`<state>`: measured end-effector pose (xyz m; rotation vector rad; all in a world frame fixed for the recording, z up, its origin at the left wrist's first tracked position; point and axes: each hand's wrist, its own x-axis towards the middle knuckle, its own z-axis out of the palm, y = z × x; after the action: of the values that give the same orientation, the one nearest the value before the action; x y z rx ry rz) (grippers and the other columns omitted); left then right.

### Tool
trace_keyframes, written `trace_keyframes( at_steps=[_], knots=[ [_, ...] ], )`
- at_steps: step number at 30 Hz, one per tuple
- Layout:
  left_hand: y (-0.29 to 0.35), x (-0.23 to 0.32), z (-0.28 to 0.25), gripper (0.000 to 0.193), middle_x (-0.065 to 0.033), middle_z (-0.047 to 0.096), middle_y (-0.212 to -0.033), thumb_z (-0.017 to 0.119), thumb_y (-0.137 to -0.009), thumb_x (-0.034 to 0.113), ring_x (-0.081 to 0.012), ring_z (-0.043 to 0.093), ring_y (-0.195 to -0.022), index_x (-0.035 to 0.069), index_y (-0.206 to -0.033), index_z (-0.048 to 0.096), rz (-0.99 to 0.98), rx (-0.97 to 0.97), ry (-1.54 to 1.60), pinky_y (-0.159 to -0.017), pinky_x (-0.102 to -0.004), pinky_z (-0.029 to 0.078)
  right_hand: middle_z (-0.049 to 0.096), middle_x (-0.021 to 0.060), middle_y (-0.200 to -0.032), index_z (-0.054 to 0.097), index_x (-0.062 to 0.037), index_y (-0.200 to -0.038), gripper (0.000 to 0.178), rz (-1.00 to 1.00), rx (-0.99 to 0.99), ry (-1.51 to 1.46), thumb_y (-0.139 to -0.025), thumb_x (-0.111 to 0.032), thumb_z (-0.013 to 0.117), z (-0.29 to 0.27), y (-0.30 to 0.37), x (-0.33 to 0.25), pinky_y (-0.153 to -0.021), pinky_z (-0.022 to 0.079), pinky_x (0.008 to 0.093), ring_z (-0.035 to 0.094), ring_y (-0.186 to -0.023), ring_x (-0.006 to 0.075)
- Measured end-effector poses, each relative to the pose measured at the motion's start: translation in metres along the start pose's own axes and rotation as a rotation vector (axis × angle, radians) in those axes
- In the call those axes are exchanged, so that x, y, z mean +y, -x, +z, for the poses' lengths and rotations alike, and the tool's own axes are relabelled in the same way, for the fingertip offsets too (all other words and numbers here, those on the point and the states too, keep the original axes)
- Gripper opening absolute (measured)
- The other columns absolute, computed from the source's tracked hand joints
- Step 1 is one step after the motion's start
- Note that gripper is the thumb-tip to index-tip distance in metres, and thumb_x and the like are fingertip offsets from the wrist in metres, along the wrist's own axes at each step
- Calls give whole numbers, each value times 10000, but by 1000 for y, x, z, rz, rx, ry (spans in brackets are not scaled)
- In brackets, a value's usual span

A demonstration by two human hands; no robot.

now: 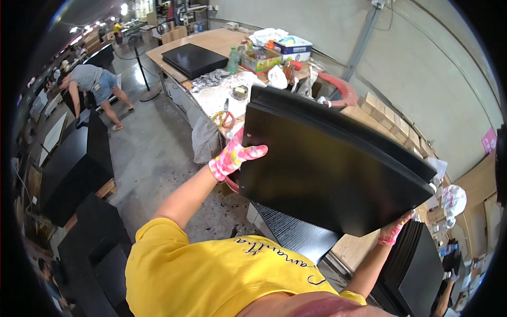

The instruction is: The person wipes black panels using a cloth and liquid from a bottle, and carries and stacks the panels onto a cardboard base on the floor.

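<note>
A large, glossy black panel is raised in front of me, tilted, with at least one more black panel edge showing behind its upper side. My left hand, in a pink and white patterned glove, grips its left edge with the thumb on the front face. At the lower right corner, my right hand in a similar glove is closed round the edge. Most of its fingers are hidden under the board. Below the raised panel lies a dark, wood-grained board.
Ahead, a cluttered worktable bears stacked black panels, a green bottle, scissors and bins. More black panels stand at lower right. Black board stacks line the left, where another person bends over.
</note>
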<state>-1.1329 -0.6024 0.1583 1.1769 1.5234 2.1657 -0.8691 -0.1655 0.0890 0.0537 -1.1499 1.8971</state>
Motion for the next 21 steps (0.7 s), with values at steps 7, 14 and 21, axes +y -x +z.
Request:
trace_keyframes(
  at_steps=[7,14,21],
  knots=[
    [16,-25,-17,702,-85,467,-1282,683,-784,234,-172,512,-1062,45,-1357,324,-35,-11,393,-910,-306,413,500,63,-1261,415,-139,-1316,499,-102,375,194,-932,-457,392,65,27,-26,-1005,363,427,465,-1165,233],
    [35,-122,-82,853,-102,393,-1353,679,-730,524,-248,375,-1245,14,-1327,346,-104,326,733,-1076,-371,272,274,22,-1433,226,-107,-1428,636,-307,619,713,-919,-444,405,15,41,-11,-1085,163,343,251,-1308,180],
    [37,-103,-72,677,-125,302,-1421,304,-929,550,-226,327,-1286,33,-1366,314,342,298,-466,-1094,-369,232,396,26,-1328,292,-118,-1393,638,71,544,269,-924,-548,345,79,40,-30,-1031,292,323,385,-1197,169]
  ],
)
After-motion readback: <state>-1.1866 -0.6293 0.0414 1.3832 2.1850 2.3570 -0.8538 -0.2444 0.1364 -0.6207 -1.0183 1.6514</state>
